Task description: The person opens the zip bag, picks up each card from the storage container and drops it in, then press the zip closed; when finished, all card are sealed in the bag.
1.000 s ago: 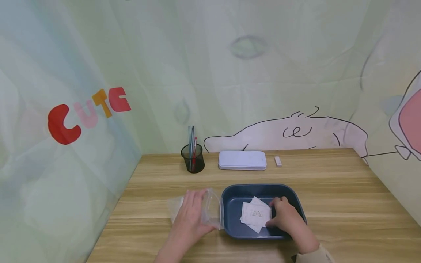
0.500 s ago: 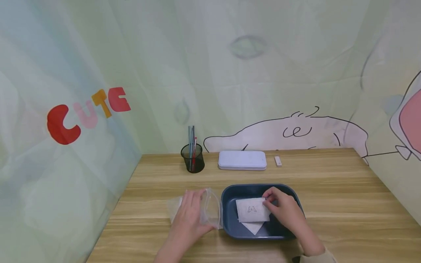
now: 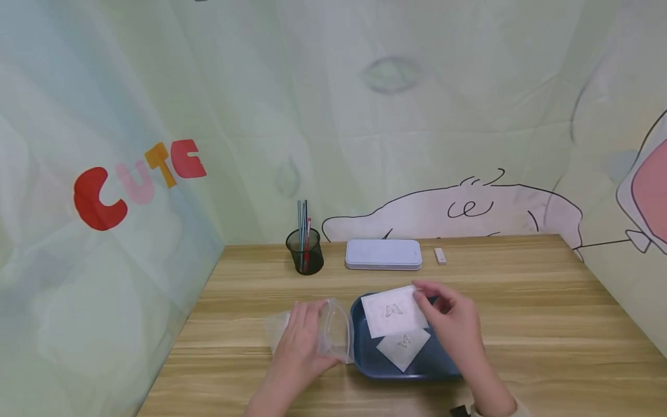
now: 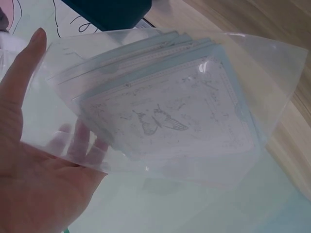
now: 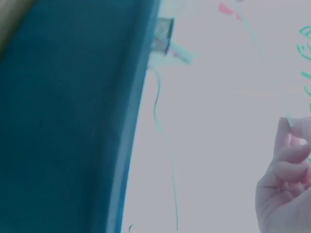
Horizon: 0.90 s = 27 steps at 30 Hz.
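Nearest me, my left hand [image 3: 304,341] lies on a clear bag [image 3: 333,331] flat on the table [image 3: 547,324], fingers curled round the near lip and holding its mouth agape toward the right. The left wrist view shows the bag [image 4: 160,102] as thin, glossy film with a stack of pale cards [image 4: 170,116] inside, the top one printed with a butterfly and a fine border, and the fingers [image 4: 73,145] showing through the plastic.

Just right of the bag, touching or nearly so, sits the tray [image 3: 365,353], dark blue, matte, with rounded corners and a shallow wall. A second card [image 3: 402,347] lies flat on its floor, turned cornerwise like a diamond.

My right hand [image 3: 452,324] pinches the far right corner of a card [image 3: 393,311] between thumb and fingertips and has it lifted above the tray, tilted, its long axis running left to right. That is the relation to mind: the bag's mouth lies directly left of the held card, at about the same depth on the table, and the card's free left edge already points at it. The right hand carries; the left only holds the opening. The card looks thin and a little floppy, so I judge it could buckle against the lip. In the right wrist view I can only make out fingers [image 5: 286,160] and the tray's blue wall [image 5: 73,121].

Farther back stand a mesh pen cup [image 3: 305,251], a flat white case [image 3: 383,255] and a small white eraser-like block [image 3: 440,256].
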{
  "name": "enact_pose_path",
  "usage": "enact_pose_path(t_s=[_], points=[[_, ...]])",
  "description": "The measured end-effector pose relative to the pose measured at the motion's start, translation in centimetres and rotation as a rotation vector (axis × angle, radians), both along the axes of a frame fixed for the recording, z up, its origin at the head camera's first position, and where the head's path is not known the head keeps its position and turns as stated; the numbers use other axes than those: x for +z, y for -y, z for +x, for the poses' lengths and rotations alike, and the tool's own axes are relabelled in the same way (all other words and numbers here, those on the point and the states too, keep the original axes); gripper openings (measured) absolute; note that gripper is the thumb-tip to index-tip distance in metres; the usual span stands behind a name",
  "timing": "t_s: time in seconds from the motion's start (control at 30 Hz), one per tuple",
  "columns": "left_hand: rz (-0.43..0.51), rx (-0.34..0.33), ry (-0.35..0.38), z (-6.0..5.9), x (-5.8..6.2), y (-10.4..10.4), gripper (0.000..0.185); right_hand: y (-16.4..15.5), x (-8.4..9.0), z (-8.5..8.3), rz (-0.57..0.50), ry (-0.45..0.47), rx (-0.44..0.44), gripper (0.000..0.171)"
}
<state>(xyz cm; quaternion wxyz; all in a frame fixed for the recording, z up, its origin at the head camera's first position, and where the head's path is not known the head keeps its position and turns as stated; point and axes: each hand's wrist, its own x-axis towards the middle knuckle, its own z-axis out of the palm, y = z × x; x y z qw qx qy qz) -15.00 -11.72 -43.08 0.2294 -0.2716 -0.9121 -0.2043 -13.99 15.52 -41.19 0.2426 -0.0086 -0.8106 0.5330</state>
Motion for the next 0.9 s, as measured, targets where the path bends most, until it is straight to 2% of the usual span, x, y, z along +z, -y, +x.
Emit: enact_pose_path(t_s=[0.1, 0.23, 0.47, 0.57, 0.77, 0.9], points=[[0.004, 0.000, -0.002, 0.0, 0.0, 0.0, 0.105, 0.9, 0.6, 0.5, -0.063, -0.026, 0.009, 0.017], [0.008, -0.004, -0.020, 0.0, -0.1, -0.1, 0.105, 2.2, 1.4, 1.1, -0.099, -0.011, 0.041, 0.016], [0.028, -0.030, -0.069, -0.1, -0.2, -0.1, 0.102, 4.5, 3.6, 2.1, -0.097, -0.007, 0.078, 0.016], [0.030, -0.037, -0.080, -0.1, -0.2, -0.1, 0.101, 5.1, 3.2, 1.8, -0.107, -0.022, 0.097, 0.017], [0.020, -0.035, -0.076, -0.1, -0.1, -0.1, 0.102, 5.9, 0.9, 0.6, -0.087, -0.038, 0.129, 0.017], [0.007, -0.028, -0.076, -0.1, -0.1, -0.1, 0.102, 6.7, 0.2, 0.2, -0.075, -0.052, 0.141, 0.016]])
